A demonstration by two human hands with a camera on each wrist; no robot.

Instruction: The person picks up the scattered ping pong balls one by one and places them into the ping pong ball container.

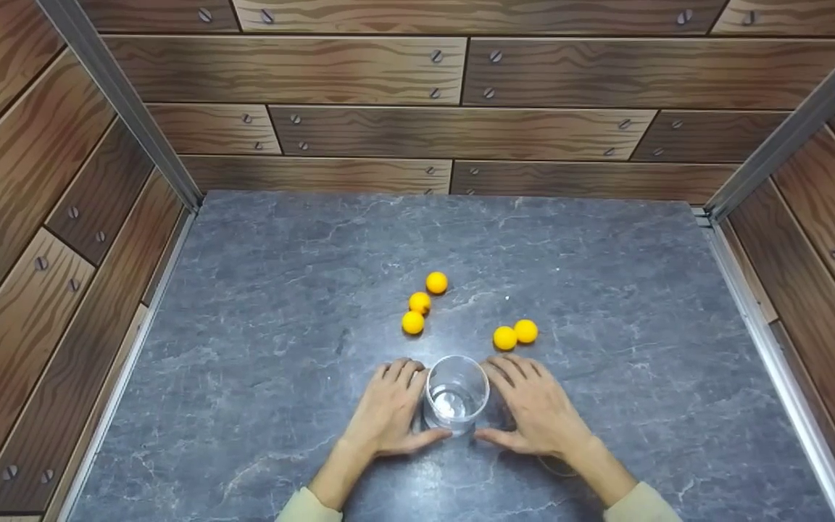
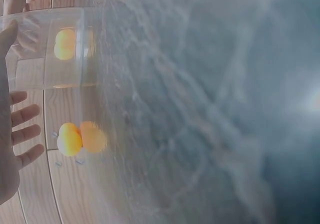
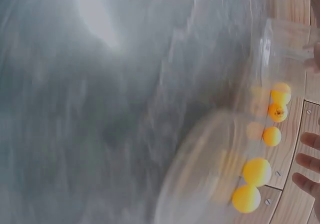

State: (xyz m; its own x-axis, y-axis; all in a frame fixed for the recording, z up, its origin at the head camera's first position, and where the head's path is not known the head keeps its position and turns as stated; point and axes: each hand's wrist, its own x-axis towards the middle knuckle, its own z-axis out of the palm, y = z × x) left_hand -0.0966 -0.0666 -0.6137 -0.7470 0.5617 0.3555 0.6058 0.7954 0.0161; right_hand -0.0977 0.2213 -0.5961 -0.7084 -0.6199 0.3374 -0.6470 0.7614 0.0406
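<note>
A clear, round, straight-sided cup (image 1: 457,395) stands upright on the grey marbled surface, between the two hands. On its left, the left hand (image 1: 391,412) has fingers and thumb apart around the cup's side; in the left wrist view its fingers (image 2: 26,132) are spread. The right hand (image 1: 539,407) mirrors it on the other side, fingers extended. Whether either hand touches the cup I cannot tell. Beyond the cup are orange ping-pong balls: three (image 1: 420,303) in a slanting row to the left, and a pair (image 1: 505,338) side by side near the right fingertips.
Wood-patterned walls (image 1: 381,69) enclose the marbled tabletop (image 1: 280,290) at the back and sides, with metal rails (image 1: 773,362) along the edges. A blurred transparent curved rim (image 3: 187,159) lies close to the right wrist camera; its kind is unclear.
</note>
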